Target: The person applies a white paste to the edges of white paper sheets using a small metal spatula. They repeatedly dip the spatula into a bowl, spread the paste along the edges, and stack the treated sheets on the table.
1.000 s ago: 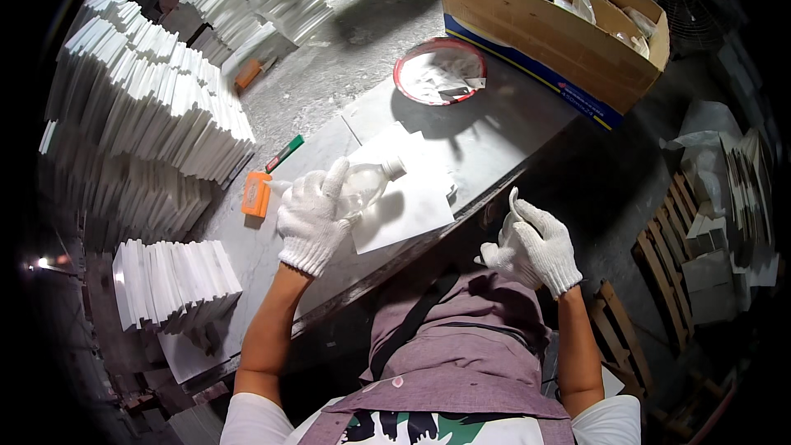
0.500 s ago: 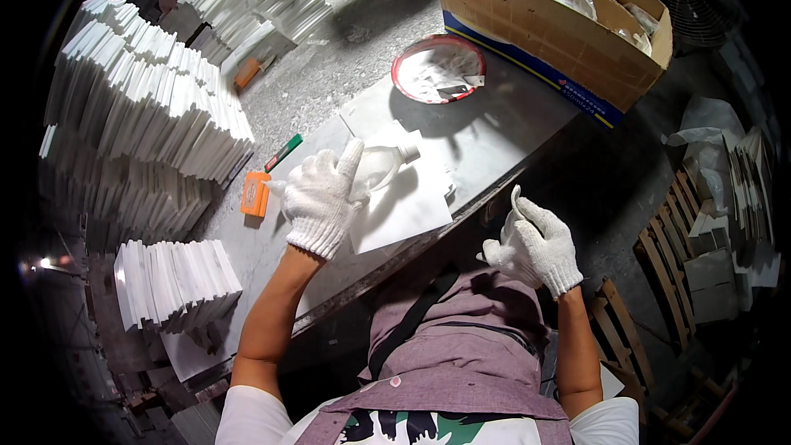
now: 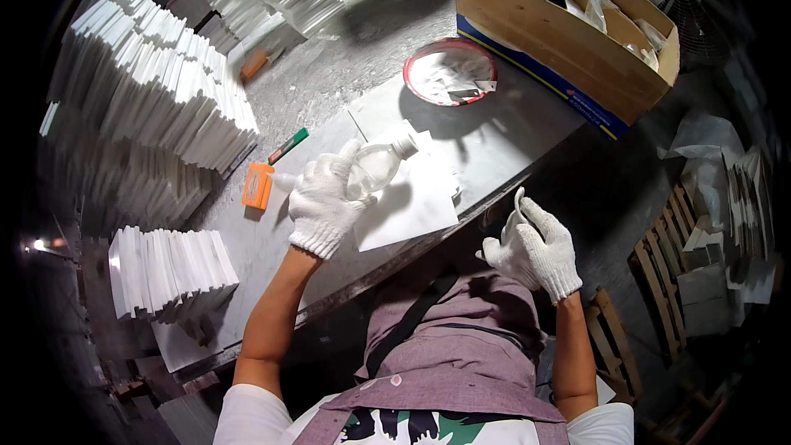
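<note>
Head view: left hand [image 3: 323, 208] gloved, wrapped around a clear plastic bottle [image 3: 375, 166] lying tilted over the white sheet [image 3: 412, 202] on the table [image 3: 494, 136]. Right hand [image 3: 535, 247] off the edge, fingers loosely curled, apparently pinching something small and white. Best to grip the bottle mid-body and keep its nozzle over the sheet.

Bright overhead light, hard shadows, dark warped fisheye rim

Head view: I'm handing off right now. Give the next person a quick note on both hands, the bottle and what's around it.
Left hand: gloved, fingers wrapped around the clear plastic bottle, held tilted over the white sheet on the grey table.
Right hand: gloved, off the table edge, holding nothing I can make out.
Nearby: orange block, green marker, red-rimmed dish, cardboard box.
Done or left: nothing visible on the sheet yet.
</note>
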`<move>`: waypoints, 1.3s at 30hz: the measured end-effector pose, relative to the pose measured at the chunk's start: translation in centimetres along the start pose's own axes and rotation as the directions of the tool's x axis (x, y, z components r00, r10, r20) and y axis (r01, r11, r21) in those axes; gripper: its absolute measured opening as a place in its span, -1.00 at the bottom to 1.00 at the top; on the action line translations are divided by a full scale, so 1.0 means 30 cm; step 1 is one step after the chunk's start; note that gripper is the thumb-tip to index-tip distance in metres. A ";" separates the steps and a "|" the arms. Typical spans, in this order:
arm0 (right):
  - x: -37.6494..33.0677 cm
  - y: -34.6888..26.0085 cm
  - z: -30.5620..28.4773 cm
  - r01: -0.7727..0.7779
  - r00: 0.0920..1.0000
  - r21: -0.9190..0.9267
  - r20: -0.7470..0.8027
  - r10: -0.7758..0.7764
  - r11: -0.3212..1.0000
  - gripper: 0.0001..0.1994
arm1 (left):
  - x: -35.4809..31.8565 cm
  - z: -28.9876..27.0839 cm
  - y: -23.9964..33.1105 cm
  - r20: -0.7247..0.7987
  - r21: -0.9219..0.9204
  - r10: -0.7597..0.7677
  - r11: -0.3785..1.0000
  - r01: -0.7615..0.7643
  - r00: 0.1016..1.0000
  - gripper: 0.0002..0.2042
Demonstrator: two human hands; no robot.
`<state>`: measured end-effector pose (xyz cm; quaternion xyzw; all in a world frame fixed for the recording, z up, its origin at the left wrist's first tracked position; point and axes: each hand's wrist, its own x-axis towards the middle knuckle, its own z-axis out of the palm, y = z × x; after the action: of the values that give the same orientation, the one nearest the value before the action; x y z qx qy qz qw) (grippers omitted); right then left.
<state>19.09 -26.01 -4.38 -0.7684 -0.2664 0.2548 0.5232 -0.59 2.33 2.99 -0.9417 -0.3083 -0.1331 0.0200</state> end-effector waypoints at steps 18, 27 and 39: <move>0.129 -0.249 -0.006 0.344 0.939 -0.269 0.085 -0.333 0.900 -0.65 | -0.634 0.080 -0.492 -0.527 -0.572 -0.696 0.715 0.402 0.488 -0.18; 0.223 -0.342 0.111 0.553 0.824 -0.547 0.251 -0.508 0.629 -0.72 | -0.765 0.053 -0.352 -0.118 -0.844 -0.914 0.298 0.446 0.388 -0.22; 0.357 -0.438 0.262 0.673 0.718 -0.684 0.511 -0.472 0.281 -0.77 | -0.274 0.040 0.091 -0.217 -0.369 0.282 0.863 -0.346 0.935 -0.60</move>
<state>19.75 -9.43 4.21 -0.7376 -0.6652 -0.0335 0.1113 -5.06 -4.45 -0.21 -0.9499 -0.1140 -0.2615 -0.1280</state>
